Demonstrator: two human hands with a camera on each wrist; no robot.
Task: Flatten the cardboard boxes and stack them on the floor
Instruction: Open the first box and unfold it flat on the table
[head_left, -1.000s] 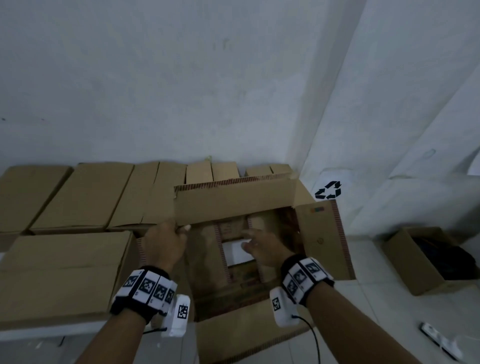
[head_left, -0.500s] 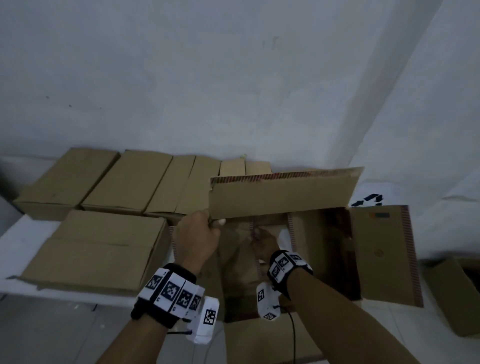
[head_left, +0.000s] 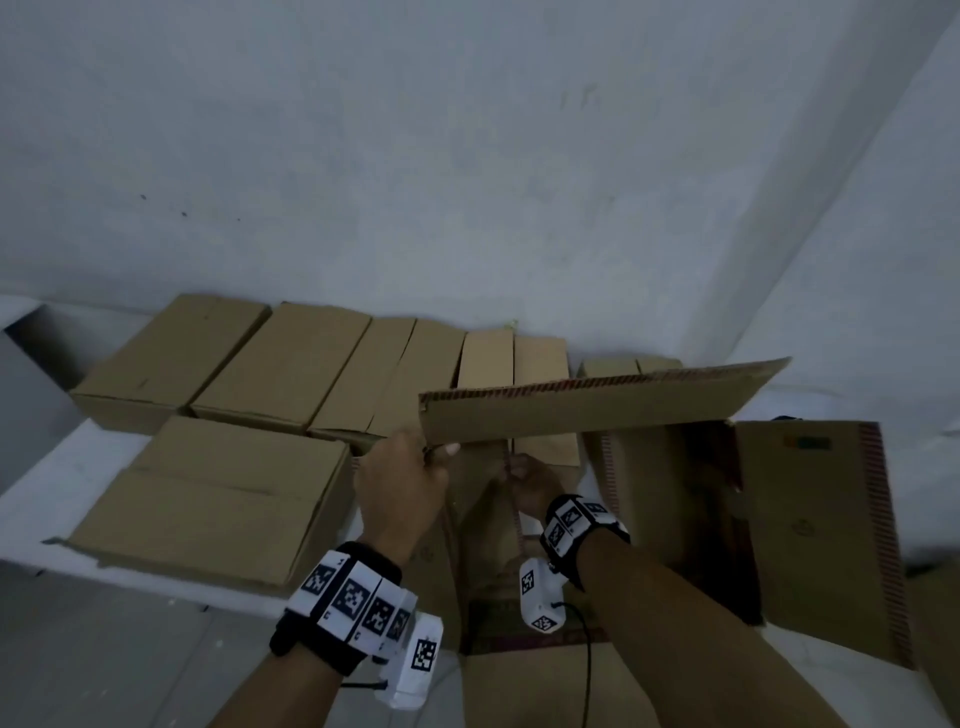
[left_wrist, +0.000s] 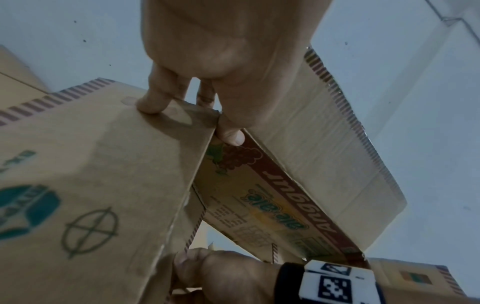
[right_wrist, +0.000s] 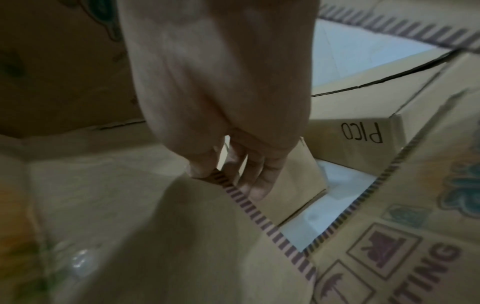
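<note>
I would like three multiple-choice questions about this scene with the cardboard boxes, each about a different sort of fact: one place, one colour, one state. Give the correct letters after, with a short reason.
1. Where is the right hand?
A. inside the open box, on a bottom flap
B. on the floor
C. on a closed box at the wall

2. What colour is the word "Anggur" on the held box?
A. blue
B. white
C. black

3. What is the state of the boxes on the white ledge?
A. flattened
C. torn in pieces
B. still closed and box-shaped

Answers: 1 A, the right hand reaches into the open box and its fingers curl over a striped flap edge. 2 B, the lettering is white on a dark red band. 3 B, the closed boxes on the ledge keep their full shape. The left hand pinches the box corner.
</note>
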